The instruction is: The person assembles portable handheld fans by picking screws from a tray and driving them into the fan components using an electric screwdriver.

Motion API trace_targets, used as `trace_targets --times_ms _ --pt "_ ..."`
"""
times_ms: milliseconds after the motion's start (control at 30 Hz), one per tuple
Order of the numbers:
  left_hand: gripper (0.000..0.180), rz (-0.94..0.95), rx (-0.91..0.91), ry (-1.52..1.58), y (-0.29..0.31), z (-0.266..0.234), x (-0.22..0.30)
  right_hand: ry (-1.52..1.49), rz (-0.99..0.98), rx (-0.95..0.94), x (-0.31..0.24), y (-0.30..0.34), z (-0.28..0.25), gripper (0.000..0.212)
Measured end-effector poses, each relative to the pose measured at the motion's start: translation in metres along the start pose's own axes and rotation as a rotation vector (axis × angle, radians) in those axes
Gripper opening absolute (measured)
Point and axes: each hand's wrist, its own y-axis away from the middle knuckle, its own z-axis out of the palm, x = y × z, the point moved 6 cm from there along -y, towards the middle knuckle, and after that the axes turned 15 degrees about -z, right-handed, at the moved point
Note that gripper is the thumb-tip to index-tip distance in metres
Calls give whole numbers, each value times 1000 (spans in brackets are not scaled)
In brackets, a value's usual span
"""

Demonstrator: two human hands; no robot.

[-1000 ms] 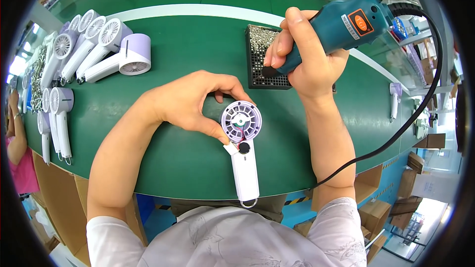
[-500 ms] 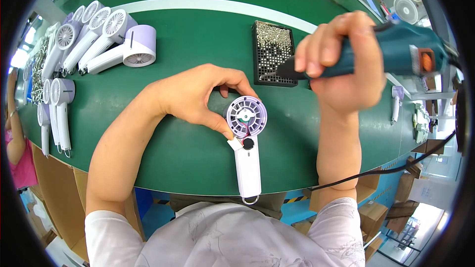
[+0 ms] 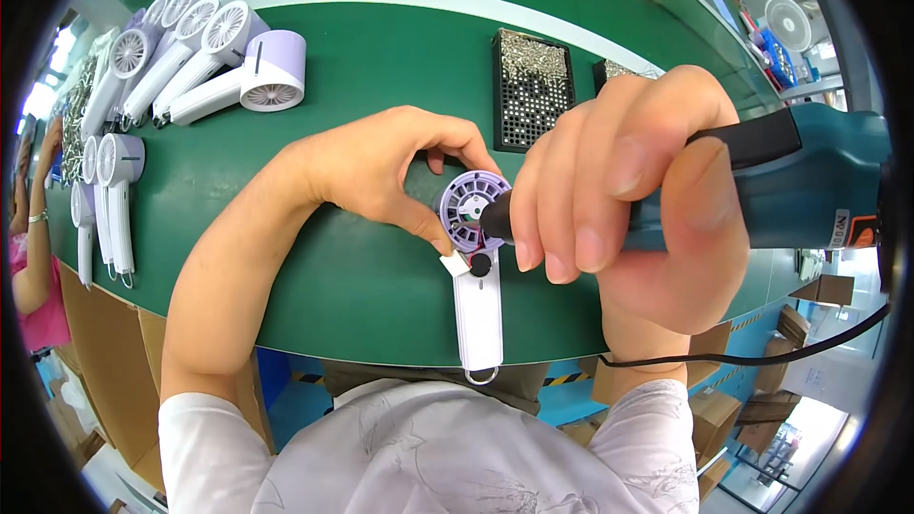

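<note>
The left hand (image 3: 381, 171) comes in from the left, its thumb and forefinger bent into a wide curve that holds the round head of a white plastic handheld fan with a lilac rim (image 3: 479, 314). The fan lies near the middle of the green tabletop (image 3: 371, 314), its handle toward the near edge and a small metal ring (image 3: 482, 377) at its end. The left hand's remaining fingers are mostly tucked out of sight, and the dark patch inside the curve of the hand is hard to make out.

The right hand (image 3: 638, 200) has its fingers wrapped closely around a teal powered screwdriver with a black nose (image 3: 809, 176). The nose covers the right part of the fan head; its bit is not visible, so I cannot tell whether it touches. The tool's back end is cut off by the dark lens border.

Beside the left thumb sits a small white flat piece (image 3: 454, 264), next to a round black button (image 3: 480, 265). Red wire shows at the head's base, partly covered.

Farther off stands a black perforated tray of small metal screws (image 3: 533, 90); a second screw tray (image 3: 617, 69) is largely hidden behind the right hand. At far left, white and lilac fans (image 3: 205, 62) overlap, obscuring some handles.
</note>
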Motion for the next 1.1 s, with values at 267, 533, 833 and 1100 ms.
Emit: trace_targets --times_ms 267,533,833,1100 --pt "62 -38 -30 48 3 -2 1 7 2 45 5 4 3 29" --pt "61 -81 -33 50 2 -2 1 -130 -19 30 16 2 7 26" --pt "61 -54 -9 66 0 -3 -1 -54 56 38 17 5 19 25" --pt "52 29 -40 100 -3 3 -3 107 11 88 35 15 36 15"
